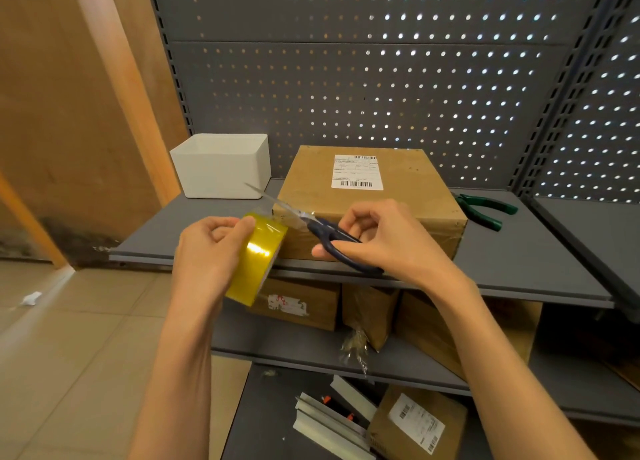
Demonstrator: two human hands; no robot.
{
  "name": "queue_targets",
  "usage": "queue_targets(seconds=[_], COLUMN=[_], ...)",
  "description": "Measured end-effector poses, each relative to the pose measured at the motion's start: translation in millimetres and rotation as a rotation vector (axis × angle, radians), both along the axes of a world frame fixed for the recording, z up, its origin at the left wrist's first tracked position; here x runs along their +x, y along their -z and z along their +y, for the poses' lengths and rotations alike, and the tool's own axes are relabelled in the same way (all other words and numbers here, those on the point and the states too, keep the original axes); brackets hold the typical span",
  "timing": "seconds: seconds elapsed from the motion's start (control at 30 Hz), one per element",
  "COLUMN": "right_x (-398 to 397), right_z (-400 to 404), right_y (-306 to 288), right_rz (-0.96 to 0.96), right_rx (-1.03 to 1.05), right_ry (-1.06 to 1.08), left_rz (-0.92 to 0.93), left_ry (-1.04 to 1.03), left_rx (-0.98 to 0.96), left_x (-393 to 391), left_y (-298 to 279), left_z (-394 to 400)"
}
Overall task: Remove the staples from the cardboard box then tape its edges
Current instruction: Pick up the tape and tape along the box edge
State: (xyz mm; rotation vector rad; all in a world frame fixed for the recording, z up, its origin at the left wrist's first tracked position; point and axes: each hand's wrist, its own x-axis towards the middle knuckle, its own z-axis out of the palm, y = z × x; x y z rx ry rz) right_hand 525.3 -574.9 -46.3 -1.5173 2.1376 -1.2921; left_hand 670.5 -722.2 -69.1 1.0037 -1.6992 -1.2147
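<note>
We hold the yellow tape roll (255, 258) in our left hand (207, 248), fingers curled round it, just left of the cardboard box (372, 199) at frame centre, so the clear strip stays taut off the box's front-left corner. Our right hand (381, 237) grips the blue-handled scissors (325, 232), blades parted across that strip, apparently to cut it. Green pliers (485, 210) lie to the right on the shelf (519, 269). The white tub (223, 165), upper left of the box, shows no visible contents.
</note>
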Motion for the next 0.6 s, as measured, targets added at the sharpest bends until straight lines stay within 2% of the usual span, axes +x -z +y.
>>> queue_targets(seconds=[0.23,0.6], right_x=[3.4,-4.6], right_z=[-6.0,-15.2], right_y=[-5.9,8.9], right_rz=[0.021,0.009], right_rx=[-0.089,-0.182], right_ry=[-0.013,0.143], left_rz=[-0.041,-0.305], left_ry=[0.064,-0.11], left_rx=[-0.093,-0.613], left_x=[11.9,10.4], left_y=[-9.0,-27.9], left_z=[-14.1,-27.0])
